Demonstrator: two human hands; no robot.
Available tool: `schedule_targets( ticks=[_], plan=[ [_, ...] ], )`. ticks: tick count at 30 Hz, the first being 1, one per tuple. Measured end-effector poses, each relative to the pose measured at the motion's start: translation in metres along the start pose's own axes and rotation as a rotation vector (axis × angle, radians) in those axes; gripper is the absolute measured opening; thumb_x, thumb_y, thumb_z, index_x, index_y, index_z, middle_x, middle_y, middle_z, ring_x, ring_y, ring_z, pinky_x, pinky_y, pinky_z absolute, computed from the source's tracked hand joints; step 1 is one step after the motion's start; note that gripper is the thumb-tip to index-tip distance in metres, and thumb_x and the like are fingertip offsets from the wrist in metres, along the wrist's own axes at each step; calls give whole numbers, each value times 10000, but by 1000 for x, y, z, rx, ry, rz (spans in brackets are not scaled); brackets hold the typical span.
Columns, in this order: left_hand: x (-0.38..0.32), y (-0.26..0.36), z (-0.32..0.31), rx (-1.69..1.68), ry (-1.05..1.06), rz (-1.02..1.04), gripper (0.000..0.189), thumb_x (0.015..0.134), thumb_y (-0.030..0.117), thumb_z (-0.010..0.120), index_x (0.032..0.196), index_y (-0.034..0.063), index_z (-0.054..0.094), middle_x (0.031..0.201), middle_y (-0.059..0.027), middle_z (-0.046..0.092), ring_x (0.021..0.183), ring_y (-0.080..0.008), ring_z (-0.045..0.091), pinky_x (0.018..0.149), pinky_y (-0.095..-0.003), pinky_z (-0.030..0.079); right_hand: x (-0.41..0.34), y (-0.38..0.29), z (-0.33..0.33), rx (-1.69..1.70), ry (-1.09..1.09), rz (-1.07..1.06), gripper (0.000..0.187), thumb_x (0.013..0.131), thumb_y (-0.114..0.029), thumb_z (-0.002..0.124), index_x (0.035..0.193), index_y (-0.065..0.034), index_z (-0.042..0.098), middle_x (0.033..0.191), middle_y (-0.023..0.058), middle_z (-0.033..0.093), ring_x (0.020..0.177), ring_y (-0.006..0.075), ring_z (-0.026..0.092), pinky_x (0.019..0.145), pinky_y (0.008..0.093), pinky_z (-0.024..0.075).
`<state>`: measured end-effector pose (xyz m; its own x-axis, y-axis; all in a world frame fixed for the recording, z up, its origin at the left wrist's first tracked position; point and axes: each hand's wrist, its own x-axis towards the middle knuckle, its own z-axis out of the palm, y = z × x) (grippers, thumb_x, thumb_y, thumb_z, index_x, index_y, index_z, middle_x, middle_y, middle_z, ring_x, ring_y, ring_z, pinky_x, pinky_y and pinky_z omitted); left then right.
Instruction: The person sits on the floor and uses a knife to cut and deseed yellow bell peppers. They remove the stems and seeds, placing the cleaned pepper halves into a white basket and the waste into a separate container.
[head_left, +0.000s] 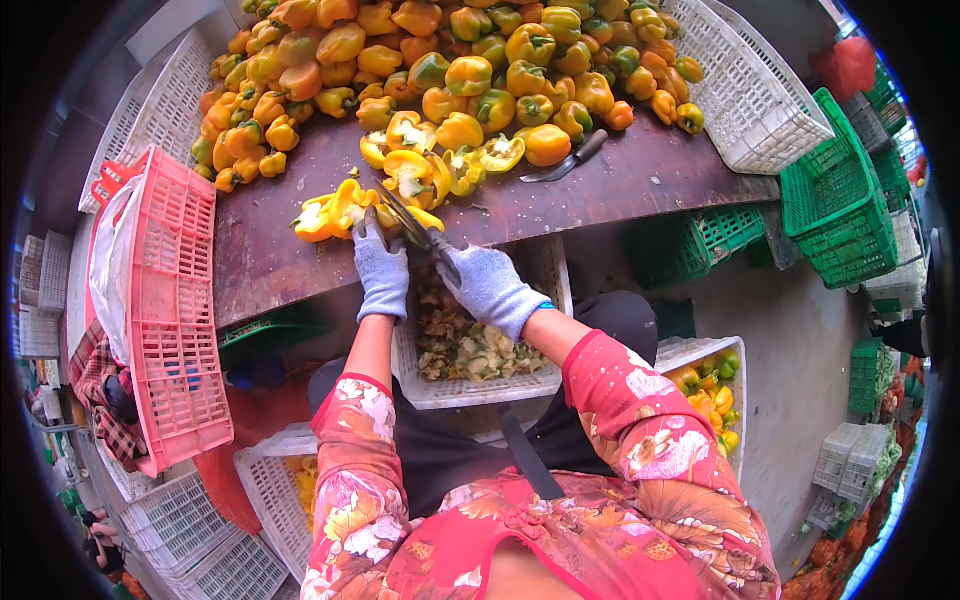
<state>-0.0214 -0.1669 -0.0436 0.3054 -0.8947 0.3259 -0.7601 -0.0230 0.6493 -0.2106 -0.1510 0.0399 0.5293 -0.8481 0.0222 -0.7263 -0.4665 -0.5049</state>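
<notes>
My left hand (381, 271), in a grey knit glove, grips a cut yellow bell pepper (349, 207) at the table's near edge. In my right hand (484, 289), gloved alike, is a knife (405, 216). Its dark blade points away to the upper left, close beside the pepper, and covers part of it; whether they touch I cannot tell. Just beyond lie opened yellow peppers (409, 172) with pale cores showing. A second knife (568, 159) with a dark handle rests to their right. Behind them is a large heap of whole yellow-orange and greenish bell peppers (469, 75).
The dark red table (277, 247) ends above my lap. Below it, a white crate (480, 394) holds pepper cores and trimmings (487, 341). White crates with peppers (712, 405) flank my legs. A pink crate (176, 300) stands left, a green crate (840, 202) right.
</notes>
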Motion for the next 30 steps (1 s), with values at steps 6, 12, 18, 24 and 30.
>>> schedule_targets(
  ticks=[6,12,18,24,30],
  plan=[
    [21,51,-19,164,214,230,573,767,21,640,1328,51,526,1240,-207,515,1131,-376,520,996,-448,419,-37,27,-66,242,487,11,422,927,-154,621,1335,-68,554,804,179,644,669,318,633,611,401,493],
    [44,156,55,-122,-140,482,644,734,121,757,1329,73,515,1306,-195,498,1204,-395,486,1037,-439,402,-64,98,-73,585,880,266,509,961,-103,619,1442,-72,455,817,-30,595,640,10,450,549,187,407],
    [96,207,161,405,-419,546,772,685,191,775,1392,194,467,1393,-175,428,1197,-375,497,979,-491,434,-76,121,-80,818,918,471,491,970,-131,602,1423,-18,450,981,77,613,800,62,525,707,241,440],
    [94,228,166,392,-450,580,608,647,170,795,1214,191,578,1225,-178,474,1103,-388,504,919,-484,462,-79,135,-88,797,930,450,507,973,-131,606,1453,-84,447,706,-66,503,554,11,420,503,194,386],
    [65,192,131,-370,-117,355,627,615,36,810,1168,32,514,1149,-124,499,1072,-273,495,957,-344,430,-86,126,-89,751,893,388,480,961,-130,607,1391,33,469,1022,207,684,892,115,632,803,288,512]
  ],
)
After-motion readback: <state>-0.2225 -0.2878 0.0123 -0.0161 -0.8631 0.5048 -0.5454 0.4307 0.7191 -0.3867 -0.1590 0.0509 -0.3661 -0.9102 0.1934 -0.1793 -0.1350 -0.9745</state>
